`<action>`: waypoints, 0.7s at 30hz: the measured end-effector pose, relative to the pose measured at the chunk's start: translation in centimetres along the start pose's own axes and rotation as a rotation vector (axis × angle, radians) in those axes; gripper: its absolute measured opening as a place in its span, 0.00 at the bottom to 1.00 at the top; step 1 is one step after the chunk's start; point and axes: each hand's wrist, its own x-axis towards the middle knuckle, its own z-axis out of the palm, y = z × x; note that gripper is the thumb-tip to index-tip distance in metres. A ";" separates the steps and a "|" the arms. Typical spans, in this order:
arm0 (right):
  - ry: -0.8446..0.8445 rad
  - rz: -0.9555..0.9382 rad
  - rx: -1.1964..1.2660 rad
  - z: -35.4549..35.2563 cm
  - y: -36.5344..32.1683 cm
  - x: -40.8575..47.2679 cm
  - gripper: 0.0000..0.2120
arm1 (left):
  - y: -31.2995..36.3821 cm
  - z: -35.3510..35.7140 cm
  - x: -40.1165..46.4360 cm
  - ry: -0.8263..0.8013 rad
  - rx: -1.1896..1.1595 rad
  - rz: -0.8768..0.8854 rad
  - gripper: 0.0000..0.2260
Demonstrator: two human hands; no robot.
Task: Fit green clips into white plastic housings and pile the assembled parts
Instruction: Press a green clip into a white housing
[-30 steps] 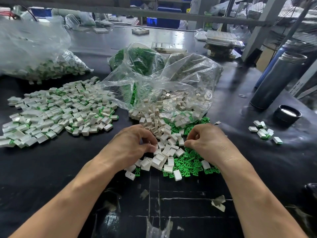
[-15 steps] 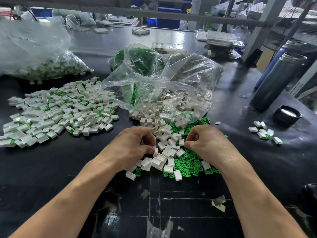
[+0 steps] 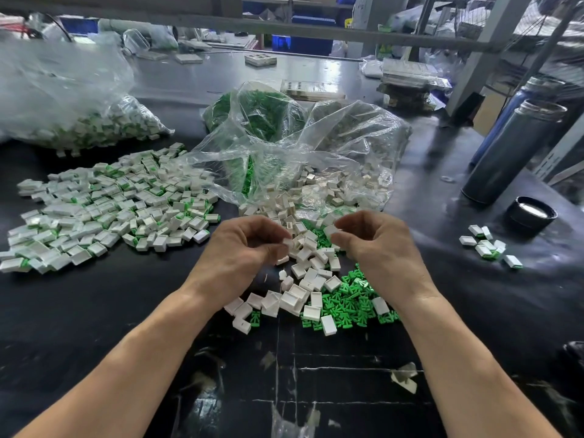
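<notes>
No readable writing shows. Over the loose white housings (image 3: 303,279) and green clips (image 3: 350,298) mid-table, the left hand (image 3: 243,248) pinches one white housing (image 3: 288,242); the right hand (image 3: 376,245) pinches another housing (image 3: 330,230). Assembled parts (image 3: 104,210) lie piled toward the table's left edge.

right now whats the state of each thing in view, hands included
left hand: raised, pinching a white housing
right hand: raised, pinching a second white piece
clear bag: open, housings spilling out
assembled pile: spread flat on table
green clips: loose heap
flask: upright, uncapped
black cap: off, on table
</notes>
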 end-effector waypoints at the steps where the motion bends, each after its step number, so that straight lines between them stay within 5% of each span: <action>1: -0.015 -0.006 0.089 0.3 -0.2 -0.2 0.05 | -0.1 0.0 0.0 0.003 -0.016 0.011 0.06; 13: -0.114 -0.049 0.336 2.5 -0.8 -1.3 0.03 | 0.1 1.0 0.1 0.034 -0.457 -0.007 0.14; 21: -0.085 -0.100 0.374 2.6 -1.3 -1.5 0.03 | 0.6 1.3 -0.1 -0.010 -0.472 -0.070 0.16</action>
